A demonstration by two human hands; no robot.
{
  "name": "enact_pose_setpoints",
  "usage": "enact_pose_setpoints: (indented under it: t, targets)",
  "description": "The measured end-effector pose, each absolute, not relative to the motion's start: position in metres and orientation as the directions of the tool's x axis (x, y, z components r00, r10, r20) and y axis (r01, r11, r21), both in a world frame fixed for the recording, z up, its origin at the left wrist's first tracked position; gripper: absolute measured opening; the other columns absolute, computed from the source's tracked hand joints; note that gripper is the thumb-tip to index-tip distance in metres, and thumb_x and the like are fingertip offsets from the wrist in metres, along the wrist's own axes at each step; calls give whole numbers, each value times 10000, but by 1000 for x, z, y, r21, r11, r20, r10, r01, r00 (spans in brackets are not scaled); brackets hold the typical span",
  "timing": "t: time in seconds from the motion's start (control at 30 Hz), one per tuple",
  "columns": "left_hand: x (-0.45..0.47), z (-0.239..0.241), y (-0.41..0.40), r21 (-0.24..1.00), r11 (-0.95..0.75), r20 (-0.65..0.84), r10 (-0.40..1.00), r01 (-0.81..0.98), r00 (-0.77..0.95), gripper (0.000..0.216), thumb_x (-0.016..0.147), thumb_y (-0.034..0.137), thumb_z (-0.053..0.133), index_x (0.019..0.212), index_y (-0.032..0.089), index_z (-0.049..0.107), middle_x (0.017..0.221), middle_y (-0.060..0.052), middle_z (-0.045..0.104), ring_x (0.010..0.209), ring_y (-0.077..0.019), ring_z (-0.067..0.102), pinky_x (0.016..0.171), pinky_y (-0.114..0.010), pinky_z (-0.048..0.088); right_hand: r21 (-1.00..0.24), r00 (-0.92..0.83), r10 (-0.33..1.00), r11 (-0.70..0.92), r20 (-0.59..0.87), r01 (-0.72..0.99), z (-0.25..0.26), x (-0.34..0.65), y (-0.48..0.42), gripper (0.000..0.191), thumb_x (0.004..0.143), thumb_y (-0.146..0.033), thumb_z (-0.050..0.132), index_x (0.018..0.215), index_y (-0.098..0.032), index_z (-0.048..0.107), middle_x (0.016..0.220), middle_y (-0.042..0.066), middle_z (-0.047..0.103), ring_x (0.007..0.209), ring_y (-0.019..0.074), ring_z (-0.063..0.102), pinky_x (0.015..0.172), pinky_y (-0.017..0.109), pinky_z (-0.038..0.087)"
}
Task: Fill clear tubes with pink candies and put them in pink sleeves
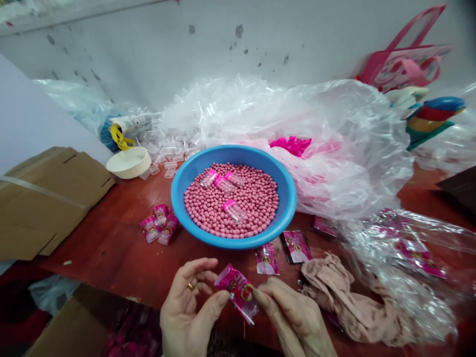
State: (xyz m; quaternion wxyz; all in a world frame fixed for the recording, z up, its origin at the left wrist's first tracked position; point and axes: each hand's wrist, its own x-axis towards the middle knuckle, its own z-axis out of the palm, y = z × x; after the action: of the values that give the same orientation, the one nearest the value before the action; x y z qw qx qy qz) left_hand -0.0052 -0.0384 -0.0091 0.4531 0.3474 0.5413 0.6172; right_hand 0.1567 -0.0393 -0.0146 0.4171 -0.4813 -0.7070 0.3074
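Observation:
A small pink printed packet [238,291] with a clear lower end is held tilted between my hands, in front of the blue basin. My left hand [191,307], with a gold ring, has its thumb on the packet's left edge and its fingers curled at the upper end. My right hand [292,315] pinches the packet's right side between thumb and fingers. Pink beads fill much of the blue basin [234,242]. On the beads lie several clear little bottles with pink caps, such as one bottle [235,212] near the front.
Several filled pink packets [159,224] lie left of the basin. Flat packets [296,246] and a crumpled cloth [349,297] lie at right. Behind are plastic bags [357,139], clear empty bottles [171,148] and a white bowl [128,163]. Folded cardboard [55,198] stands left.

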Motion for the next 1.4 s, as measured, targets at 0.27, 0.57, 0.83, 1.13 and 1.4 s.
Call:
enact_pose_setpoints:
  t: [0.27, 0.57, 0.83, 1.13, 1.4]
  targets:
    - [-12, -1, -23, 993, 28, -18, 996, 116, -89, 54, 690, 207, 721, 659, 175, 691, 819, -68, 673, 759, -194, 613, 651, -235, 472, -774, -259, 909, 415, 327, 478, -23, 155, -40, 247, 945, -193, 394, 740, -183, 531, 618, -17, 540, 548, 91, 534, 497, 180, 403]
    - [0, -12, -31, 979, 55, -75, 992, -198, -98, 273, 742, 304, 694, 512, 163, 659, 604, -31, 577, 571, -140, 496, 543, -239, 381, -819, -198, 931, 364, 307, 443, -16, 157, -41, 311, 969, -288, 367, 698, -198, 491, 582, -37, 525, 506, 74, 514, 512, 171, 403]
    - [0, -17, -29, 956, 73, -128, 976, -285, -178, 147, 676, 232, 754, 558, 168, 695, 563, -7, 554, 562, -124, 483, 530, -211, 388, -863, -244, 946, 300, 213, 407, -12, 159, -37, 324, 971, -283, 357, 671, -197, 448, 577, -48, 485, 497, 64, 474, 477, 167, 359]
    - [-15, -15, -30, 979, 154, -161, 986, -133, -44, 242, 736, 399, 700, 695, 165, 744, 866, -98, 679, 808, -214, 602, 735, -252, 451, -723, -316, 835, 549, 450, 421, -18, 156, -22, 258, 958, -202, 378, 769, -178, 553, 593, -5, 565, 530, 96, 517, 485, 209, 397]
    - [-13, -21, -29, 960, 258, -269, 958, -110, -102, 368, 809, 483, 585, 787, 161, 763, 935, -104, 686, 868, -232, 597, 779, -260, 428, -455, -349, 734, 650, 582, 608, -38, 148, -27, 240, 922, -126, 414, 756, -171, 582, 550, -3, 542, 498, 124, 451, 499, 276, 388]
